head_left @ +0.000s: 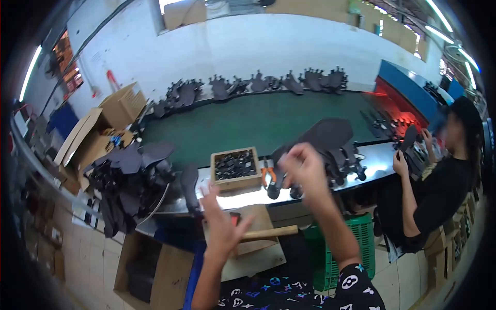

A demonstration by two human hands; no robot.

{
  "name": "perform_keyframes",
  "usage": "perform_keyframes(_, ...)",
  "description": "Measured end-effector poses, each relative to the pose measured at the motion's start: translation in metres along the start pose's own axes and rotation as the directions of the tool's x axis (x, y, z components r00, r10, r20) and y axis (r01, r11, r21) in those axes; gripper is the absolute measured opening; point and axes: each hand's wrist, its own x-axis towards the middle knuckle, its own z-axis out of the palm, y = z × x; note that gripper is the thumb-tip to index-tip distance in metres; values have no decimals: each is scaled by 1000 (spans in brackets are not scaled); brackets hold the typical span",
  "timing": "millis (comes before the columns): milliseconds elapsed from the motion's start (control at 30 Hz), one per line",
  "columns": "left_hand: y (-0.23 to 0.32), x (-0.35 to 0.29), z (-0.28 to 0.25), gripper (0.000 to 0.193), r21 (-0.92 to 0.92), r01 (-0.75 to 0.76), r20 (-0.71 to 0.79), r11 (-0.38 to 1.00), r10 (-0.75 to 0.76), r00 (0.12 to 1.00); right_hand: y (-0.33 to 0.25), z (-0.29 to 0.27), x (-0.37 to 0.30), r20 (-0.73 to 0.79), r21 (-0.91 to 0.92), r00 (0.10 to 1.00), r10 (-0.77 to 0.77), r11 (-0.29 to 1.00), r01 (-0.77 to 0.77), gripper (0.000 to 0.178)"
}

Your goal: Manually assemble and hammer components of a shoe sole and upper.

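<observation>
My left hand (223, 227) is raised with its fingers spread and nothing in it, above a board (263, 263) on my lap. Beside it a hammer (271, 232) with a wooden handle lies across the board. My right hand (306, 168) is bent at the fingers, thumb and fingertips apart, over the left edge of a pile of dark grey flat parts with knobbed ends (330, 137). No held part shows in it. Orange-handled pliers (268, 175) lie left of that pile, next to a wooden box (235, 182) of small black pieces. A dark paddle-shaped part (190, 187) stands near my left hand.
More dark parts heap at the bench's left end (126, 175) and line the far edge of the green conveyor belt (232, 116). A cardboard box (173, 274) and a green crate (364, 243) stand below. A co-worker (439, 170) handles a dark part at right.
</observation>
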Motion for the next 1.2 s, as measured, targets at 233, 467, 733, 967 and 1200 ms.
perform_keyframes(233, 17, -17, -57, 16, 207, -382, -270, 901, 428, 862, 26, 41, -108, 606, 486, 756, -246, 867, -108, 105)
perform_keyframes(467, -4, -49, -34, 23, -407, 491, 112, 770, -491, 864, 144, 8, -120, 462, -828, 887, 2, 359, 431, 111)
perform_keyframes(733, -64, -76, 39, 62, -330, 394, 44, 858, -403, 914, 128, -7, -138, 351, -893, 933, 75, 326, 310, 57)
perform_keyframes(967, -90, -86, 32, 54, -300, 679, 161, 670, -666, 729, 111, -28, -163, 71, -740, 997, 20, 672, 40, 35)
perform_keyframes(1200, -73, -83, -27, 26, 7, 602, -310, 798, -571, 760, 108, -44, -198, -92, -370, 989, -117, 926, 75, 33)
